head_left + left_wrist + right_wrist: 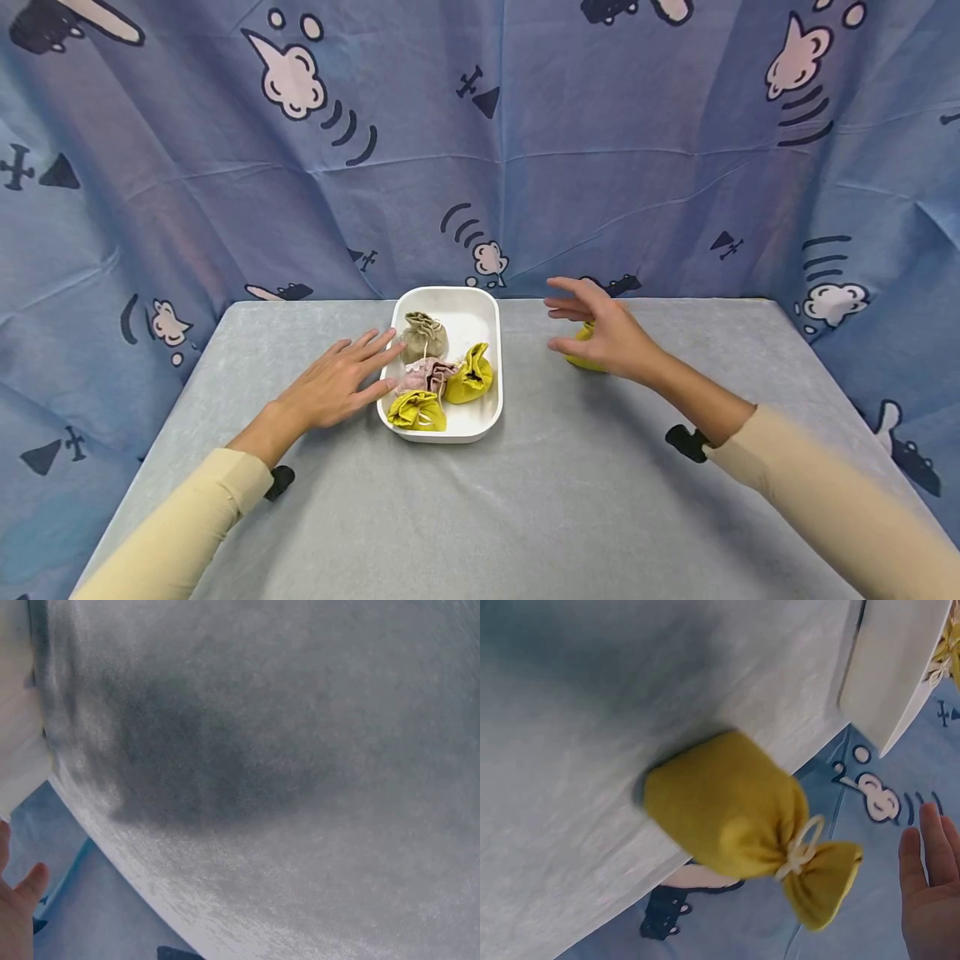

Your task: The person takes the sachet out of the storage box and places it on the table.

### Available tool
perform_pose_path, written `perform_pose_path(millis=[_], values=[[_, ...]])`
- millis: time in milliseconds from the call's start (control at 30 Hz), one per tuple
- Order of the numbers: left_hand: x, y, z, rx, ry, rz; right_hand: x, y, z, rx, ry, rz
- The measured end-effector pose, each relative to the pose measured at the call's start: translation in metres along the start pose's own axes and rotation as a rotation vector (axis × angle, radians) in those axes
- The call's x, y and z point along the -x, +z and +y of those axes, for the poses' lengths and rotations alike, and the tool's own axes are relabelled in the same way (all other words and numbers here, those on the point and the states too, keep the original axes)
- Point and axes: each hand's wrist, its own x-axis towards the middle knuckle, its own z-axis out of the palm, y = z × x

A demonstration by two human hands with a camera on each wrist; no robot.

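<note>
A white tray [480, 421] holds several small drawstring pouches. Inside it lie an olive-grey pouch [424, 340], a pink pouch [424, 377] and two yellow ones, the yellow pouch [472, 377] on the right and another yellow pouch [417, 412] at the near left. My left hand [333, 383] has its fingers spread at the tray's left rim. To the tray's right, a further yellow pouch [724, 806] stands on the table, tied with a pale cord. My right hand [611, 333] is beside it, fingers extended and thumb apart, partly hiding it in the head view; the right wrist view shows a gap between them.
A grey cloth-covered table [540, 500] carries everything. Behind it and at both sides hangs a blue patterned curtain [600, 167]. The table's back edge runs just beyond the tray and the lone pouch.
</note>
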Motion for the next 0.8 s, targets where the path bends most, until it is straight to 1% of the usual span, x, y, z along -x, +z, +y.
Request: perform_pose_path(millis=[233,433,533,700,800], values=[[0.001,0.001,-0.001,0.003,-0.005,-0.001,-0.008,0.021,-0.012,-0.056,-0.001,-0.061],[0.0,0.002,-0.001,-0.007,0.01,0.008,-0.014,0.04,-0.018,-0.078,-0.039,-0.12],[0.0,0.001,-0.001,-0.008,0.012,0.006,-0.015,0.049,-0.02,-0.089,-0.041,-0.153],[0.0,-0.001,-0.001,-0.002,0.004,-0.005,-0.018,0.061,-0.024,-0.079,-0.011,-0.23],[0.0,-0.001,-0.001,0.0,0.001,-0.008,-0.02,0.068,-0.026,-0.066,-0.013,-0.255]])
